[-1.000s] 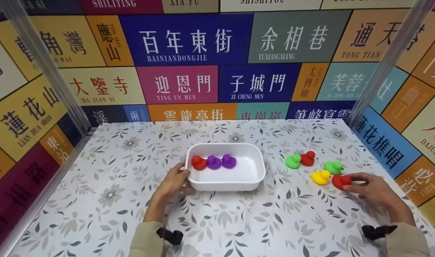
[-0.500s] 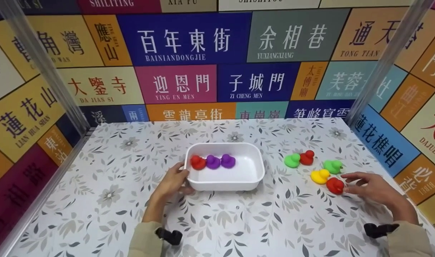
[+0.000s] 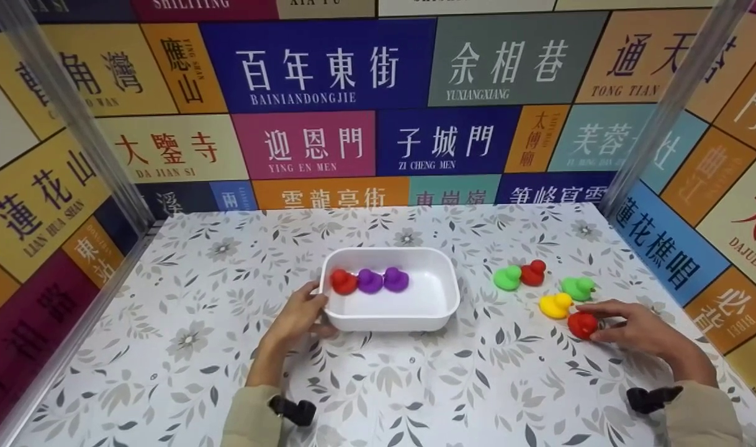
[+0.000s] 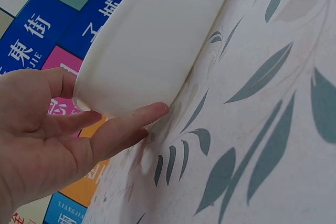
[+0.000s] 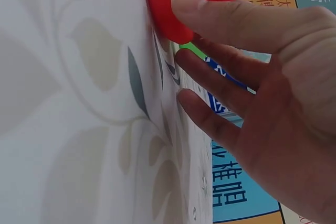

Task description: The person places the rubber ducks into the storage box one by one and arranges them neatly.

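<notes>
My left hand (image 3: 300, 315) holds the left end of a white plastic tub (image 3: 390, 323), its fingers against the outer wall and rim. In the left wrist view, the tub (image 4: 152, 40) hides part of that hand's fingers. Inside the tub sit a red rubber duck (image 3: 343, 282) and two purple ducks (image 3: 370, 282). On the right, my right hand (image 3: 642, 332) pinches another red duck (image 3: 582, 325), which rests on the table. The right wrist view shows the thumb on the near side of this red duck (image 5: 163, 6), with fingers behind it.
A yellow duck (image 3: 555, 306) is right beside the pinched duck, and a green duck (image 3: 578, 288) stands behind. Further left are another green duck (image 3: 507, 278) and a red duck (image 3: 532, 273). Sign-printed walls (image 3: 316, 68) enclose the leaf-patterned table (image 3: 378, 385).
The red duck at my right hand has shifted left and nearer to me and has turned. My right fingers loosened from it half a second ago and now pinch it again. The left hand stays put.
</notes>
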A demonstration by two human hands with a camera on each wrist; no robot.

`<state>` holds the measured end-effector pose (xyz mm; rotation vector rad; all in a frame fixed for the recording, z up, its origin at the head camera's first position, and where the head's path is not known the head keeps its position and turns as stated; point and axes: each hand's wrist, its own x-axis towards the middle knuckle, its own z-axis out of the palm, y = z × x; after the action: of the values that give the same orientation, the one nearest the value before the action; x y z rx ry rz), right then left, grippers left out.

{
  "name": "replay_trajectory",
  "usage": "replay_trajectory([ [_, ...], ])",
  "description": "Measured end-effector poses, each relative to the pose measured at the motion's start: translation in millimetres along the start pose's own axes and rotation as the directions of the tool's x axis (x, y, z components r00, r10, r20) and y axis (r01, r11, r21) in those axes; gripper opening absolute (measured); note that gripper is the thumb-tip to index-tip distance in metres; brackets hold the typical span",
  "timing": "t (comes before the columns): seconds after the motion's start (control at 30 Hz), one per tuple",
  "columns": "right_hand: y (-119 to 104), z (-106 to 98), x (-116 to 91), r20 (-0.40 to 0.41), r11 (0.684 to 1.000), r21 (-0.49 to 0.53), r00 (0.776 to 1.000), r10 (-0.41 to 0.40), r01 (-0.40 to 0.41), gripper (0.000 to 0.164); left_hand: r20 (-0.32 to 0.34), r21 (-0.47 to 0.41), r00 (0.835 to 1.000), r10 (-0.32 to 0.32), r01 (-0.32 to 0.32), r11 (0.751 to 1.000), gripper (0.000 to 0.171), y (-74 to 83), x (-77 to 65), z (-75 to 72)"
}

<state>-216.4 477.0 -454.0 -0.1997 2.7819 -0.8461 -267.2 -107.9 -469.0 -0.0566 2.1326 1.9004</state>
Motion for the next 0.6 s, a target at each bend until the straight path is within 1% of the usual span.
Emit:
replay_trajectory([
  [0.13,-2,1,0,0.0,1.0,-0.009,1.0,0.0,0.0,0.059,0.004,-0.018,1.0,0.017,-0.017,1.0,0.055,-0.3,-0.5,0.3],
  [0.23,-4,1,1,0.021,1.0,-0.006,1.0,-0.002,0.002,0.061,0.002,-0.022,1.0,0.018,-0.018,1.0,0.055,-0.9,-0.2,0.5],
  [0.33,-7,1,1,0.035,1.0,-0.009,0.999,-0.021,0.021,0.058,-0.004,-0.024,1.0,0.015,-0.015,1.0,0.055,-1.1,0.0,0.5],
  [0.47,-10,2,2,0.048,0.997,-0.005,0.996,-0.079,0.08,0.051,-0.012,-0.017,1.0,0.012,-0.012,1.0,0.054,-0.3,-0.4,0.6],
  [0.53,-10,3,3,0.056,0.997,-0.01,0.996,-0.075,0.076,0.052,-0.013,-0.017,1.0,0.009,-0.01,1.0,0.054,-0.2,-0.3,0.7],
  [0.6,-11,4,4,0.068,0.999,-0.006,0.996,-0.051,0.052,0.056,-0.012,-0.016,1.0,0.011,-0.011,1.0,0.054,0.1,-0.3,0.8],
])
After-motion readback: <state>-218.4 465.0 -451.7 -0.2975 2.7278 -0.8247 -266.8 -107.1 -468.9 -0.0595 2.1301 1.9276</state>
